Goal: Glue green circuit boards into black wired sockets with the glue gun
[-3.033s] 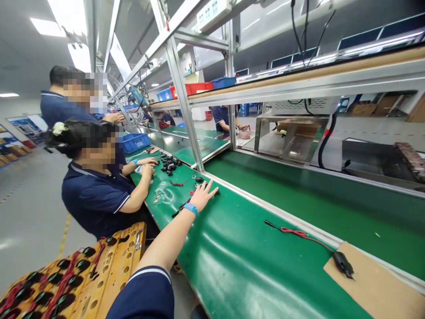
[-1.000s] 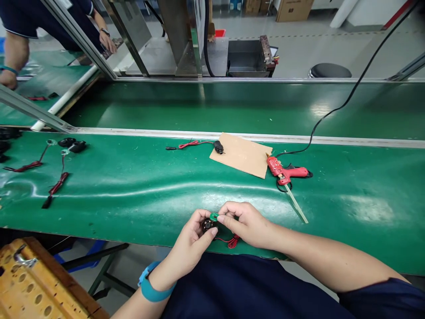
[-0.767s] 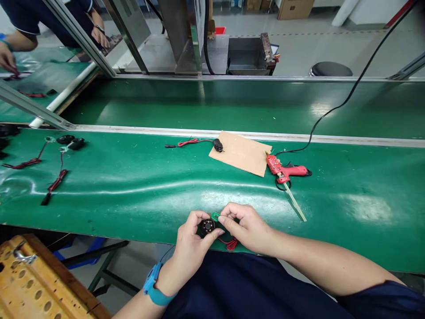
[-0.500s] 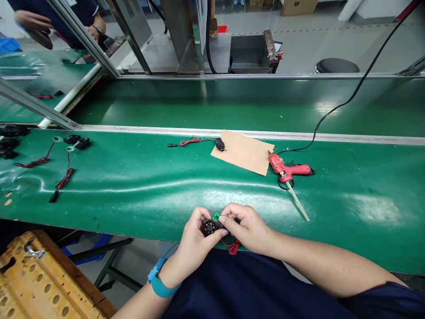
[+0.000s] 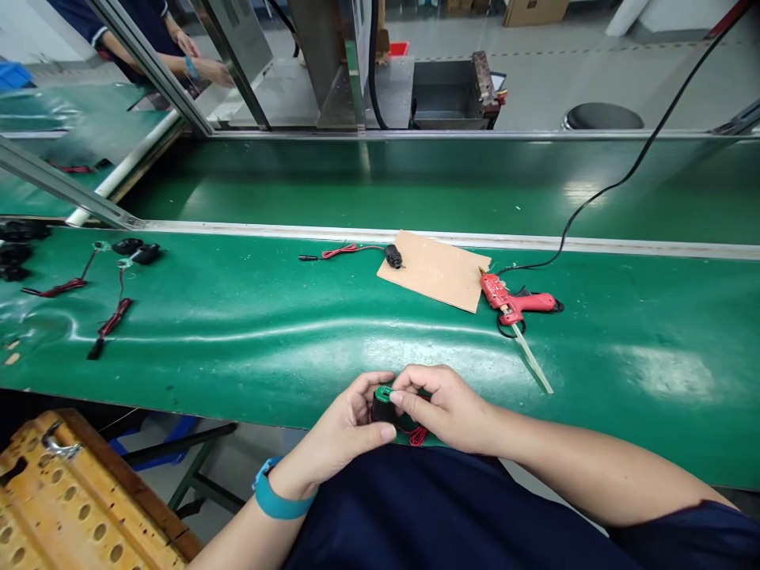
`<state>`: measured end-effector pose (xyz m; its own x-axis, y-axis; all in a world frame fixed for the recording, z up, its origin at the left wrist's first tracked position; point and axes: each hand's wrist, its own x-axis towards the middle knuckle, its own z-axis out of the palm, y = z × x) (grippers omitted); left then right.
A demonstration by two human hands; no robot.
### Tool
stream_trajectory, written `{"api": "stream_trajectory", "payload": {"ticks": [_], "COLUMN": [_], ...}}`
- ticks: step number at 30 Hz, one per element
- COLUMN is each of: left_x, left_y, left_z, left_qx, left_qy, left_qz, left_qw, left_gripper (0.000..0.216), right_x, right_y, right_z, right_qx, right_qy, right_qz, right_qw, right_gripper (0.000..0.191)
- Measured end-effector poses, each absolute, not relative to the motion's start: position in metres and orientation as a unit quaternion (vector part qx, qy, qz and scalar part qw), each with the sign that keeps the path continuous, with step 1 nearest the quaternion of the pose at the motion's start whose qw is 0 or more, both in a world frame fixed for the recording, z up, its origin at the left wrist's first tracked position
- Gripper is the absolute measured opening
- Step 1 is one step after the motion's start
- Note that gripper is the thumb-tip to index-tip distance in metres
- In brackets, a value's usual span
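Close to my body, at the bench's front edge, my left hand (image 5: 341, 427) curls around a small black round housing (image 5: 381, 411), its thumb a little off the front. A small green circuit board (image 5: 383, 393) lies at the top of the housing. Thumb and fingers of my right hand (image 5: 442, 408) pinch the board's right edge. Below the right fingers hangs a bundle of red wire (image 5: 418, 436). The right fingers partly hide the board and the housing's right side.
Ahead lie a cardboard piece (image 5: 442, 277), a black part with red-black lead (image 5: 393, 256) and a red glue gun (image 5: 516, 301) with its cord. Wired parts (image 5: 115, 317) and black housings (image 5: 17, 253) sit left. A perforated yellow rack (image 5: 77, 491) stands lower left. A co-worker's arm (image 5: 178, 63) shows beyond the frame.
The housing has turned in my left hand, from its ringed face showing to its side, and the green board now meets its top. My left thumb has loosened. The co-worker's arms have moved right.
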<state>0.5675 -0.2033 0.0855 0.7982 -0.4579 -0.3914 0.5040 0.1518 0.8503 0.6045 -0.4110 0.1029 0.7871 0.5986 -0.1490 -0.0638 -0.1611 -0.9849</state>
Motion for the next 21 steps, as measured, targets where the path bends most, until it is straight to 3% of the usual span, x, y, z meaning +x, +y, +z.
{"api": "stream_trajectory", "payload": {"ticks": [6, 11, 16, 21], "left_x": [0.563, 0.568, 0.568, 0.561], "left_y": [-0.214, -0.200, -0.195, -0.205], "left_z": [0.074, 0.090, 0.100, 0.090], "left_qx": [0.605, 0.645, 0.572, 0.577], "left_qy": [0.060, -0.023, -0.042, 0.015], "left_qz": [-0.310, -0.326, -0.380, -0.330], "left_qw": [0.731, 0.690, 0.726, 0.747], "left_gripper": [0.037, 0.020, 0.023, 0.024], "right_x": [0.605, 0.607, 0.608, 0.609], "right_y": [-0.414, -0.418, -0.419, -0.422], "right_z": [0.106, 0.103, 0.106, 0.116], "right_qx": [-0.706, -0.718, -0.685, -0.677], "right_qy": [-0.178, -0.172, -0.170, -0.175], "right_qz": [0.326, 0.301, 0.336, 0.384], "right_qw": [0.603, 0.604, 0.623, 0.603], "right_gripper": [0.022, 0.019, 0.021, 0.021]}}
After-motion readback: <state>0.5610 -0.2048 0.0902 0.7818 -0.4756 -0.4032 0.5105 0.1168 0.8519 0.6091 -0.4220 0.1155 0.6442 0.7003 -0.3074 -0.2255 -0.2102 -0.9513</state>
